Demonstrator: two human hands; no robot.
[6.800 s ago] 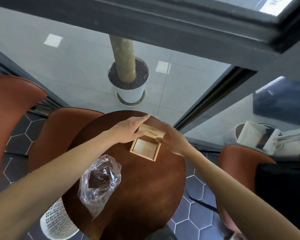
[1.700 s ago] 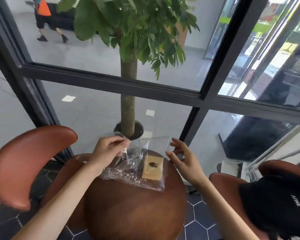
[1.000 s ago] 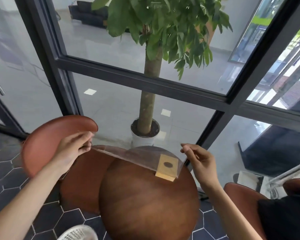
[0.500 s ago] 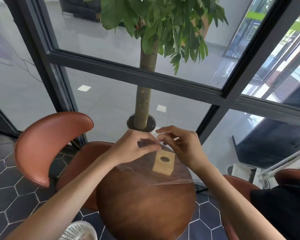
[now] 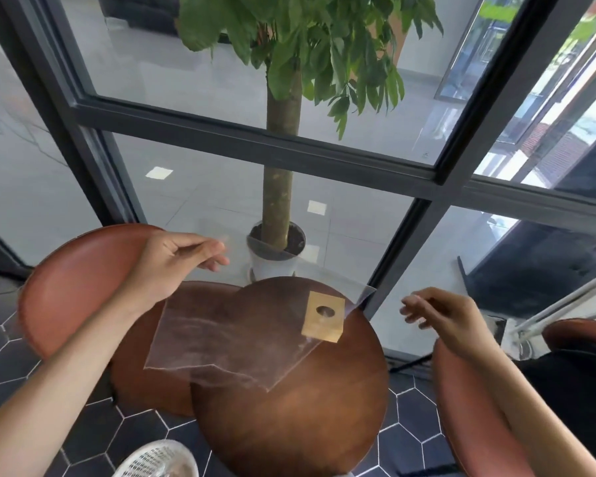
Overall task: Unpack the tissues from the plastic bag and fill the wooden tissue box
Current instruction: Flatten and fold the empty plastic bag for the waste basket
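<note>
We are looking down at a round dark wooden table (image 5: pixel 289 425), standing beside a glass wall with a potted tree (image 5: pixel 283 166) beyond it. Rust-brown chairs (image 5: pixel 80 287) are sitting around the table, on dark hexagonal floor tiles. Over the far half of the tabletop a clear plastic bag (image 5: pixel 221 339) is hanging flat and spread out, looking empty; its near edge is sagging toward the wood, though we cannot tell whether it is touching. Our left hand (image 5: pixel 176 266) is pinching the bag's upper left corner between thumb and fingers, with the other fingers curled in, and is holding it up over the table's far left edge. Our right hand (image 5: pixel 448 318) is hovering off the right edge of the table, fingers loosely half-curled, gripping nothing and apart from the bag. The wooden tissue box (image 5: pixel 323 316), small and pale with an oval slot on top, is sitting near the far right rim, seen through the plastic.
</note>
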